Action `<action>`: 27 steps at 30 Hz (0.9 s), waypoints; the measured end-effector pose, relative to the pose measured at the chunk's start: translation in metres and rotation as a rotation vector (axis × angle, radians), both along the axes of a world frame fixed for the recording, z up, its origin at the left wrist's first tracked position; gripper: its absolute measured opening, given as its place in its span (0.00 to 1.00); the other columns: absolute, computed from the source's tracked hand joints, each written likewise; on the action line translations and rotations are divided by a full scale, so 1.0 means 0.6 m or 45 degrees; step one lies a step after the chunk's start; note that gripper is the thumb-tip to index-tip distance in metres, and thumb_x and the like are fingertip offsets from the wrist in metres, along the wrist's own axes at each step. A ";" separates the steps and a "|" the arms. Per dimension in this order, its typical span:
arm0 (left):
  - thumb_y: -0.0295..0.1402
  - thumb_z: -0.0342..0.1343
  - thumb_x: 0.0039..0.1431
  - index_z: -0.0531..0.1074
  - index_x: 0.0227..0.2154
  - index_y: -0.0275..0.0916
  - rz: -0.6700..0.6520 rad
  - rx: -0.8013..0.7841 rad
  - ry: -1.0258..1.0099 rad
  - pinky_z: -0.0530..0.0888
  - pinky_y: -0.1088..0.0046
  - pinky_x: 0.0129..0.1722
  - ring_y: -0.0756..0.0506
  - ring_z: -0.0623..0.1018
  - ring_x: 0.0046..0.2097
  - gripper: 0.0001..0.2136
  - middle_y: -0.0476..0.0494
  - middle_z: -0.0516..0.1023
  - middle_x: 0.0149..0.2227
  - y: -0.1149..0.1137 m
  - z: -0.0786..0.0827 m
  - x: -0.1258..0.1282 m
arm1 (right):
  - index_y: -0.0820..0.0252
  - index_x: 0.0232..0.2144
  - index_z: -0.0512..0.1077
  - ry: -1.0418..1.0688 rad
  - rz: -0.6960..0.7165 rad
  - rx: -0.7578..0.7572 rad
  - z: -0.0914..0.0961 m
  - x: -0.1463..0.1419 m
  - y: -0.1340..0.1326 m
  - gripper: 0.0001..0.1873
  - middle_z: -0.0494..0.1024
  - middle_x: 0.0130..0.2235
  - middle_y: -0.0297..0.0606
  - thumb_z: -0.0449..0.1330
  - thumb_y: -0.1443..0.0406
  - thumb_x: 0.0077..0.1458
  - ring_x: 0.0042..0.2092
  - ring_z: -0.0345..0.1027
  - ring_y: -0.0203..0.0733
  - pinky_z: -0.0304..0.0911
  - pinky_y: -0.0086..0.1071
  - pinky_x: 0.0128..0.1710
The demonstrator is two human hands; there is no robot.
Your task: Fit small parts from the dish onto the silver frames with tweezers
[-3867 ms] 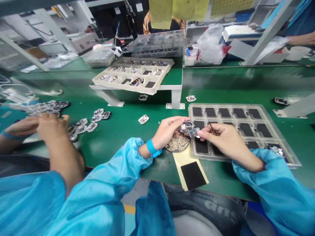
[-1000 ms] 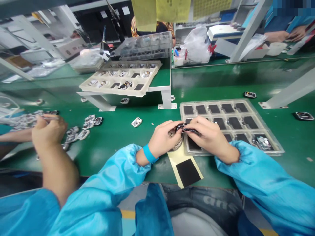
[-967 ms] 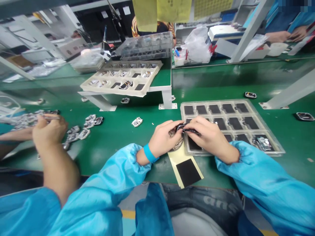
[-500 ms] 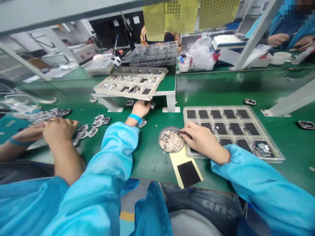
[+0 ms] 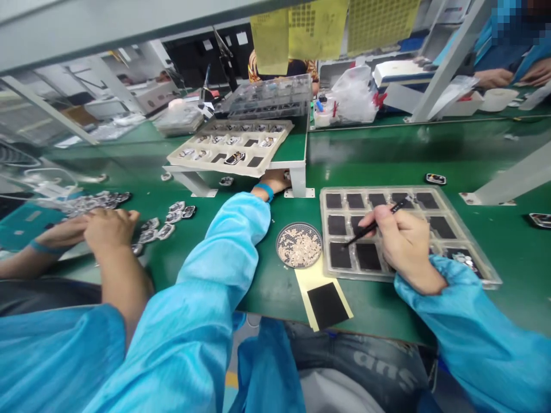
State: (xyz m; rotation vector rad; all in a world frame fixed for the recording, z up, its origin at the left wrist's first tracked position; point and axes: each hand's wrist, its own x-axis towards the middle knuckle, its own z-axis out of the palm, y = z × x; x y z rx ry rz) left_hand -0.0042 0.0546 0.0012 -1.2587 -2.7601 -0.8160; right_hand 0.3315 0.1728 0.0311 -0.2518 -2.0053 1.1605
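Observation:
My left hand [image 5: 275, 181] reaches far forward under the raised white stand [image 5: 297, 172], below the beige tray [image 5: 232, 150] of small parts; its fingers are hidden there. My right hand [image 5: 402, 241] is closed on black tweezers [image 5: 374, 225] whose ends lie over the clear tray [image 5: 473, 252] of black pads. A round dish [image 5: 299, 245] of tiny pale parts sits between my arms. A yellow sheet with a black pad [image 5: 325, 301] lies at the table's near edge.
A co-worker's bare hands [image 5: 101, 229] work at the left over several small metal housings [image 5: 170, 215]. Loose housings lie at the right [image 5: 435, 179]. Stacked clear trays [image 5: 269, 94], a plastic bag [image 5: 355, 94] and a slanted white frame leg [image 5: 508, 180] stand behind.
My left hand let go of the part held with the right and reached out under the stand. My right hand rose from the dish and now holds the tweezers over the clear tray.

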 end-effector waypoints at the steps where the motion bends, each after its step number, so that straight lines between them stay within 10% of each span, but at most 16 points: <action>1: 0.36 0.65 0.52 0.77 0.48 0.38 0.006 -0.003 0.017 0.70 0.61 0.58 0.34 0.75 0.56 0.20 0.37 0.80 0.50 -0.017 0.004 0.004 | 0.54 0.33 0.78 -0.066 0.069 -0.082 -0.001 0.000 -0.002 0.08 0.80 0.31 0.33 0.62 0.60 0.63 0.29 0.73 0.37 0.68 0.33 0.29; 9: 0.28 0.65 0.50 0.75 0.45 0.37 -0.100 0.254 -0.187 0.75 0.67 0.48 0.44 0.79 0.43 0.18 0.44 0.81 0.43 -0.152 0.024 0.112 | 0.53 0.37 0.77 -0.109 0.332 0.047 0.009 -0.007 -0.015 0.02 0.82 0.40 0.35 0.65 0.64 0.60 0.45 0.76 0.44 0.71 0.41 0.50; 17: 0.31 0.72 0.45 0.75 0.46 0.33 -0.470 0.489 -1.086 0.77 0.71 0.39 0.46 0.79 0.40 0.23 0.38 0.80 0.42 -0.096 0.066 0.216 | 0.55 0.38 0.79 -0.340 0.507 0.099 0.002 0.007 -0.009 0.07 0.83 0.38 0.36 0.66 0.60 0.58 0.40 0.78 0.43 0.74 0.39 0.45; 27: 0.37 0.69 0.55 0.76 0.51 0.32 -0.474 0.474 -1.375 0.74 0.77 0.35 0.49 0.79 0.36 0.22 0.39 0.82 0.39 -0.106 0.037 0.245 | 0.51 0.40 0.79 -0.422 0.880 0.299 -0.018 0.008 -0.043 0.06 0.81 0.39 0.35 0.65 0.62 0.60 0.44 0.75 0.43 0.68 0.41 0.49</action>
